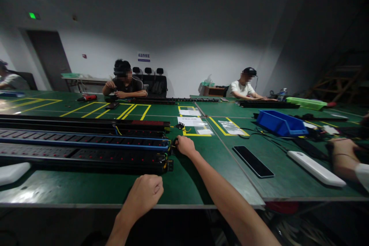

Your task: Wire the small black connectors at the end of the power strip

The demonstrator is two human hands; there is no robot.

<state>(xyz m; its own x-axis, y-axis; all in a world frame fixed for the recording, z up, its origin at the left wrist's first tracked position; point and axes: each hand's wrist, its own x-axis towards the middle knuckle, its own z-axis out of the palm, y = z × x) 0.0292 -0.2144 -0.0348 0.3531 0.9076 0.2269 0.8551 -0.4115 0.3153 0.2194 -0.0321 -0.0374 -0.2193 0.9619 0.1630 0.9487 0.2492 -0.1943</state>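
Long black power strips [112, 156] with red marks lie side by side on the green table, their right ends in front of me. One has a blue edge [95, 147]; yellow wires show at the ends. My right hand [185, 146] reaches forward with curled fingers, closed at a small black end piece [174, 144] by the blue-edged strip. Whether that piece is attached to the strip I cannot tell. My left hand [146, 191] is a fist by the table's near edge, just short of the nearest strip's end piece [170, 165]. Its fingers hide whatever is inside.
To the right lie a dark phone [253, 161], a white power bank [315, 168], cables and a blue bin [281, 123]. A neighbour's arm [346, 157] rests at far right. Two people work across the table. A red tool [88, 97] lies far left.
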